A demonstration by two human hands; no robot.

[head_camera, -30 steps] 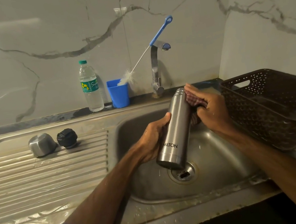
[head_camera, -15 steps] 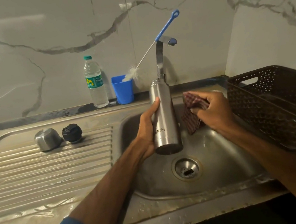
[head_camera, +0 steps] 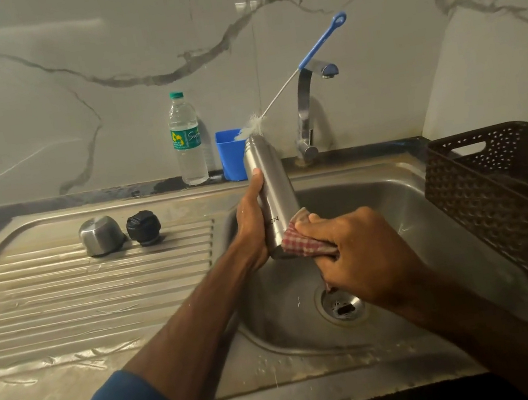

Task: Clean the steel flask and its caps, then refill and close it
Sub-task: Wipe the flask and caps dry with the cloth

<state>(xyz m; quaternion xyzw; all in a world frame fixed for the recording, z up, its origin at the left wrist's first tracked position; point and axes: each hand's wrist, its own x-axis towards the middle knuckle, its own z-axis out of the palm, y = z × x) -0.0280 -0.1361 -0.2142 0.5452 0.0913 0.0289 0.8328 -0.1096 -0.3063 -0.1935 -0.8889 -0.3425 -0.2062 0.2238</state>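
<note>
Left grip (head_camera: 253, 227) holds flask (head_camera: 269, 178); cloth (head_camera: 301, 243) perhaps hides base, caps (head_camera: 101, 235) aside.

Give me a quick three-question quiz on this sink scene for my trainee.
1. True or false: the domed steel cap and the black round plastic cap lie on the ribbed steel draining board.
2. What does the right hand hold against the cylindrical steel flask? A yellow sponge; B red-checked cloth; C paper towel.
3. Complete: the blue-handled bottle brush rests in the blue plastic ____.
Key: 1 true; 2 B; 3 cup.
</note>
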